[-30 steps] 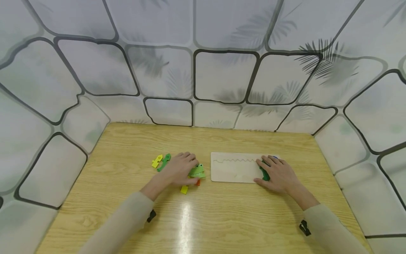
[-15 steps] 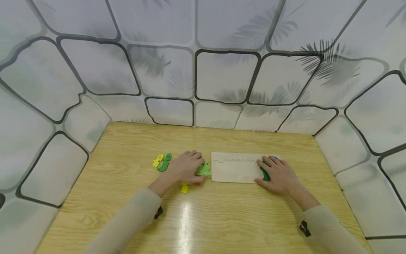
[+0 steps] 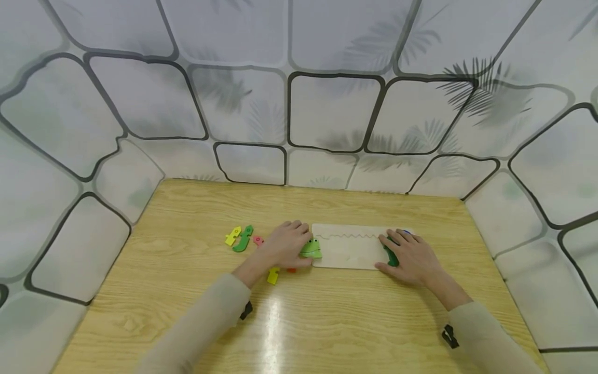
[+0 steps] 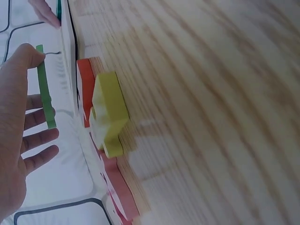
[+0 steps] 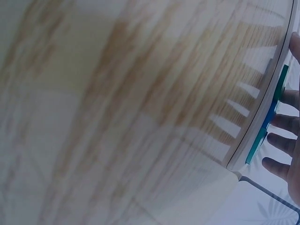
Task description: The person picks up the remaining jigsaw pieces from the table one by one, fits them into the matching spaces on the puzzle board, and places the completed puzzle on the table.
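My left hand [image 3: 288, 246] pinches a light green puzzle piece [image 3: 311, 248] shaped like an animal's head with two eyes, thumb on one edge and fingers on the other. The piece overlaps the left end of a pale wooden puzzle board [image 3: 348, 253]; seen edge-on in the left wrist view, the green piece [image 4: 46, 91] is raised off the table. At the board's right end, my right hand [image 3: 413, 257] rests with spread fingers over a dark green piece [image 3: 391, 255] and a blue piece [image 5: 269, 112], partly hiding both.
Left of the board lie loose pieces: a yellow [image 3: 233, 236] and a curved green one [image 3: 243, 240] farther left, a pink one [image 3: 258, 240], and another yellow [image 3: 273, 275] and a red one [image 3: 291, 270] under the left wrist. Patterned walls stand behind the wooden table [image 3: 345, 322].
My left hand has moved right with the green head piece, from beside the board to over its left end, uncovering the pink piece. The right hand has stayed put.
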